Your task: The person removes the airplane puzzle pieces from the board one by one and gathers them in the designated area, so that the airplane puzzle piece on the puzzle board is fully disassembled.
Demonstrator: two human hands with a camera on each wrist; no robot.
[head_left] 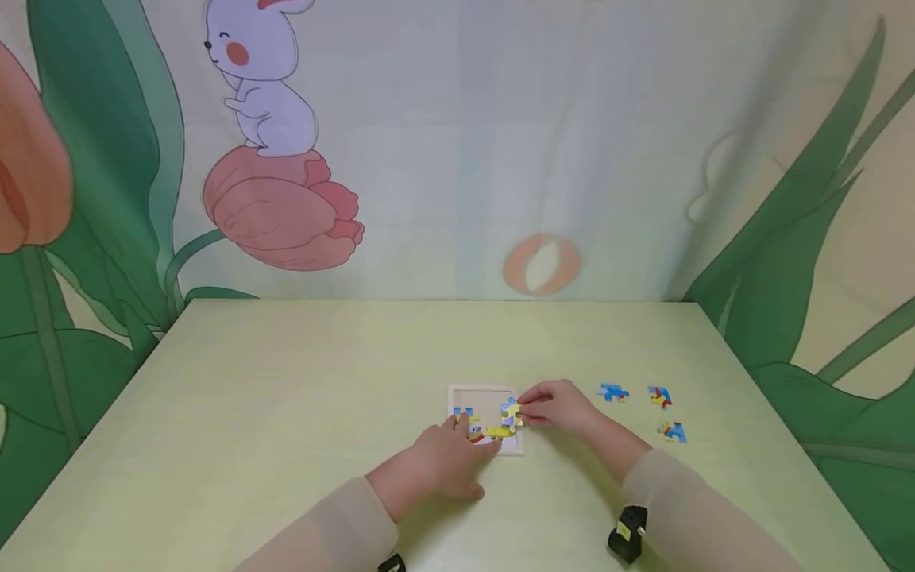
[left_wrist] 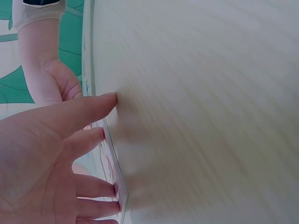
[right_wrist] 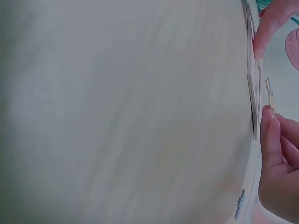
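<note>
A square puzzle frame (head_left: 488,388) with a pale rim lies on the table, several colourful pieces set in its lower part. My left hand (head_left: 446,459) rests on its left and near side, fingers spread and fairly straight, fingertips touching the frame and pieces. In the left wrist view the left hand (left_wrist: 51,154) shows its thumb held apart over the tabletop. My right hand (head_left: 561,407) pinches a blue and yellow puzzle piece (head_left: 511,413) between thumb and fingers at the frame's right side. The right wrist view shows this puzzle piece (right_wrist: 270,93) raised just off the frame (right_wrist: 252,88).
Three loose puzzle pieces lie right of the frame: a blue one (head_left: 613,392), a blue, red and yellow one (head_left: 660,396), and a blue and yellow one (head_left: 673,431). The pale table (head_left: 286,381) ends at a printed backdrop (head_left: 429,159) with a rabbit and flowers.
</note>
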